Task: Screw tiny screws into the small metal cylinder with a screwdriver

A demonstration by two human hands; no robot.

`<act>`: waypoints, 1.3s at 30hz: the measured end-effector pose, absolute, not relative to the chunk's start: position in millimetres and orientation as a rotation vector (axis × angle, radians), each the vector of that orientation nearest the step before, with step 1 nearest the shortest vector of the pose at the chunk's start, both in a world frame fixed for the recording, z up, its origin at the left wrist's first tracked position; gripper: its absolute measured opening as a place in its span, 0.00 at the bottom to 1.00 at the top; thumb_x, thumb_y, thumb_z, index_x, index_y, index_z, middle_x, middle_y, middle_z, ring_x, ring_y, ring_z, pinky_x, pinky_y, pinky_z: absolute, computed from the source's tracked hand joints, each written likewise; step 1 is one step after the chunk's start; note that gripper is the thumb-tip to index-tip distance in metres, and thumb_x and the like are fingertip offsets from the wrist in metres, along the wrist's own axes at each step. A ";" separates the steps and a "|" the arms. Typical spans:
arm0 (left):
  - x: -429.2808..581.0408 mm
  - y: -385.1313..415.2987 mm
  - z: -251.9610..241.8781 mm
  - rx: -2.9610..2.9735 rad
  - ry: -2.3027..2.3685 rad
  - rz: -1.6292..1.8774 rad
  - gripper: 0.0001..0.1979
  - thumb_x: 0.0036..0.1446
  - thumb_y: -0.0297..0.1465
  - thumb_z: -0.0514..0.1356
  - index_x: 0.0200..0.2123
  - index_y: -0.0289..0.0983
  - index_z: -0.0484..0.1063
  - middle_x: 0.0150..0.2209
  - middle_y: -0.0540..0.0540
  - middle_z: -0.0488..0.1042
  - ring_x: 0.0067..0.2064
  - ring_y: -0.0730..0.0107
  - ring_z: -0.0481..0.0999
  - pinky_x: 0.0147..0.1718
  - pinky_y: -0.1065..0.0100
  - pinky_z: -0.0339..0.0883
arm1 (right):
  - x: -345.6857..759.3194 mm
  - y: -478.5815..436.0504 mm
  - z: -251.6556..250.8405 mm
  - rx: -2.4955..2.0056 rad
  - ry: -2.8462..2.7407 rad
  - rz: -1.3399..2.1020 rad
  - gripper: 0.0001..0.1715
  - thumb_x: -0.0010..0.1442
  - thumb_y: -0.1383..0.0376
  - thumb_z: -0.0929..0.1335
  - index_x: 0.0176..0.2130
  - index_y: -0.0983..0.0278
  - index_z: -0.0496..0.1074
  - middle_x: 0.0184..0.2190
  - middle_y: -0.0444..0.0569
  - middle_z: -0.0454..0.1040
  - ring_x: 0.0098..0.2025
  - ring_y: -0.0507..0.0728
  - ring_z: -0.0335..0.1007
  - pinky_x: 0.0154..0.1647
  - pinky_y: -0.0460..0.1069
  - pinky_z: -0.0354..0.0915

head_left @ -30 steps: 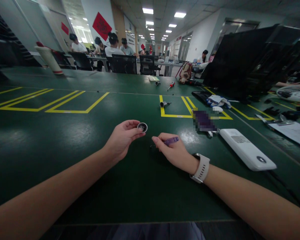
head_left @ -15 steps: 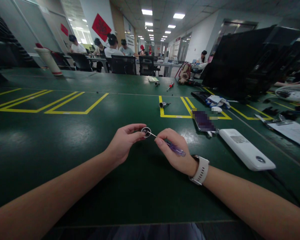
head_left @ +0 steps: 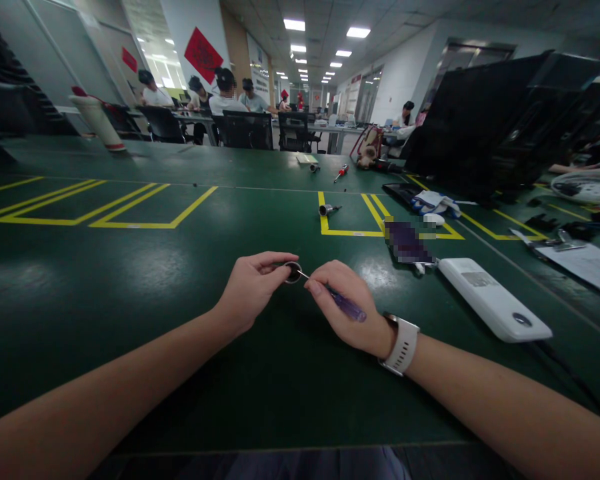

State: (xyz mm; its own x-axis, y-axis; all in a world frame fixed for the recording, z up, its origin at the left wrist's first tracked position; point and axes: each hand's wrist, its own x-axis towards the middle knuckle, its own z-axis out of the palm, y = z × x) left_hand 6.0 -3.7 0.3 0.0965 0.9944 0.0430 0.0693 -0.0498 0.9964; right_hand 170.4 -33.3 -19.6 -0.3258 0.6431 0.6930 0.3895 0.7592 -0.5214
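Between the thumb and fingers of my left hand (head_left: 253,287) is a small round metal part (head_left: 293,272) with a shiny rim and a dark inside. My right hand (head_left: 345,300) grips a screwdriver (head_left: 347,305) by its clear purple handle, thumb and forefinger near the shaft. The thin shaft points left, its tip at the opening of the round part; how deep it goes I cannot tell. Both hands are above the green table (head_left: 190,373). Farther off, another small metal part (head_left: 327,210) lies inside a yellow tape outline.
A phone (head_left: 409,241) and a white power bank (head_left: 493,299) with a cable lie to the right, a clipboard (head_left: 580,257) beyond. At the back are a red screwdriver (head_left: 341,173), a metal piece (head_left: 314,168) and a cup (head_left: 97,120). Black equipment (head_left: 495,120) stands back right. People sit farther off.
Both hands have dropped slightly, and the round part has tilted so that less of its inside shows. The screwdriver has moved a little left and down with my right hand.
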 end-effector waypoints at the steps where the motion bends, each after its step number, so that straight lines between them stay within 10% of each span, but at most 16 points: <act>1: 6.1 -3.9 0.6 1.351 1.177 1.143 0.08 0.45 0.24 0.64 0.31 0.35 0.79 0.31 0.46 0.80 0.33 0.67 0.77 0.37 0.67 0.71 | 170.3 -33.6 -19.4 -0.773 -1.963 0.316 0.07 0.62 0.68 0.61 0.34 0.63 0.67 0.30 0.47 0.71 0.34 0.53 0.66 0.37 0.50 0.63; 27: 0.0 12.6 -7.2 1.379 1.214 1.197 0.08 0.44 0.26 0.62 0.32 0.33 0.76 0.29 0.48 0.78 0.31 0.70 0.76 0.36 0.66 0.73 | 168.2 -37.5 -17.9 -0.779 -1.941 0.278 0.06 0.61 0.70 0.62 0.34 0.64 0.68 0.29 0.48 0.71 0.34 0.53 0.66 0.36 0.51 0.64; 39: -61.1 79.8 -16.1 1.943 1.876 1.058 0.20 0.44 0.24 0.62 0.45 0.33 0.75 0.44 0.39 0.75 0.42 0.55 0.76 0.45 0.58 0.68 | 169.7 -31.8 -20.0 -0.932 -1.891 0.452 0.09 0.63 0.66 0.62 0.32 0.64 0.69 0.29 0.46 0.70 0.33 0.52 0.66 0.36 0.50 0.63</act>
State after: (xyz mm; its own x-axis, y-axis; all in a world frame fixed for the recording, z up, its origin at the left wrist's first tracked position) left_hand -61.1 79.8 -16.1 -0.0869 0.9408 0.3277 0.7671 -0.1467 0.6246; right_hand 169.7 -31.8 -20.0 -0.2626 0.7633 0.5903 0.4142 0.6417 -0.6455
